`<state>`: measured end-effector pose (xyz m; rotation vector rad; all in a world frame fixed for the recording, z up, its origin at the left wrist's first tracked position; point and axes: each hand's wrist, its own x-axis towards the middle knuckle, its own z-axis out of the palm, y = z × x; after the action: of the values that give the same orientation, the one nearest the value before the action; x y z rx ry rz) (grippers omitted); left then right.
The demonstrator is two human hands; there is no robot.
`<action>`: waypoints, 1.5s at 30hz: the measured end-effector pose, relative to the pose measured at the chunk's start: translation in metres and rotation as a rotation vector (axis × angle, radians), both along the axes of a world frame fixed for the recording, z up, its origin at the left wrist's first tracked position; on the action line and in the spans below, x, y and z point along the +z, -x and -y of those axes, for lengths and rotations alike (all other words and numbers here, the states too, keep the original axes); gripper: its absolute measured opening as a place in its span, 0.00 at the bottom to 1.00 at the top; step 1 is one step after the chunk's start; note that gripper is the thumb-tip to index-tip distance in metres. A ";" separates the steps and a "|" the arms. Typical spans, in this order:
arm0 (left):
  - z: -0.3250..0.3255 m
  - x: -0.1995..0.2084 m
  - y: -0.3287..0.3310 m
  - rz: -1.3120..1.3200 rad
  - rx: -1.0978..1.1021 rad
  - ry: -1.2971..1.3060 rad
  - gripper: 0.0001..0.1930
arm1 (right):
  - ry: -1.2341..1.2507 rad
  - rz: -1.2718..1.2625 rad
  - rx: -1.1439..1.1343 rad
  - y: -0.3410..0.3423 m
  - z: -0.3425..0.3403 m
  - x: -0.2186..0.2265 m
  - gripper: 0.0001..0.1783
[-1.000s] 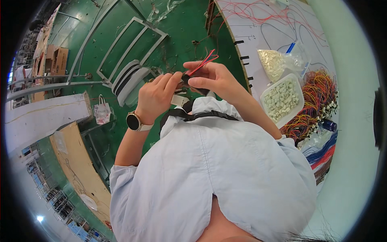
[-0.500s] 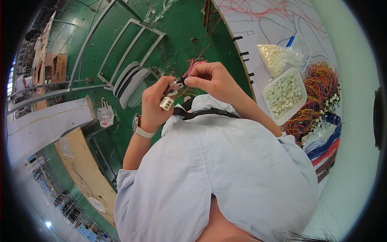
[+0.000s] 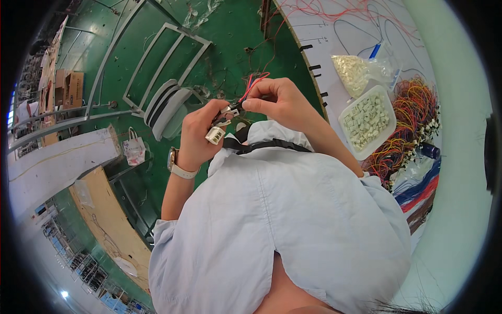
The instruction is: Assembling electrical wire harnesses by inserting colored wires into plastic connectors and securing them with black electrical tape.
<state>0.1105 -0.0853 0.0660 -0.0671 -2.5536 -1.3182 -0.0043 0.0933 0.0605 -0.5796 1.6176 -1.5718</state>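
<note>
Green floor (image 3: 230, 47) fills the upper left, w/ a grey metal frame (image 3: 157, 63) lying on it and a striped grey-white bag (image 3: 166, 107) just beside the frame's lower end. White table (image 3: 340, 31) takes the upper right; its wooden edge curves down past the right hand, dark clips along it. On the table: a tangle of coloured wires (image 3: 413, 125) at the far right, a white tray (image 3: 367, 121) of small pale connectors touching that tangle, and a clear bag (image 3: 358, 73) of the same bits just above the tray.

Left hand (image 3: 201, 138), watch on wrist, is curled closed around a small white connector (image 3: 215, 135) at its fingertips, plus a dark connector just above it. Right hand (image 3: 280, 102) is pinched narrow, thumb and forefinger on red and black wires (image 3: 251, 85) that run into the dark piece. Both hands meet chest-high, off the table, just left of its edge.

Room: open floor to the left and above the hands; table edge close on the right.
</note>
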 end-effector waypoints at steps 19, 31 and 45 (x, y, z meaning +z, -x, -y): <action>-0.018 -0.023 0.004 -0.056 0.275 -0.143 0.04 | 0.049 -0.044 -0.160 -0.034 0.016 -0.019 0.11; -0.017 -0.021 0.004 0.224 0.183 -0.786 0.13 | 0.237 -0.014 -0.223 -0.030 0.020 -0.038 0.26; -0.007 -0.008 0.011 0.157 -0.123 -0.105 0.12 | 0.213 0.259 -0.411 -0.016 0.026 -0.025 0.20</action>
<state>0.0994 -0.0786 0.0578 -0.1062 -2.6406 -1.5591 0.0117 0.0670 0.0351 -0.1406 1.4414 -2.0435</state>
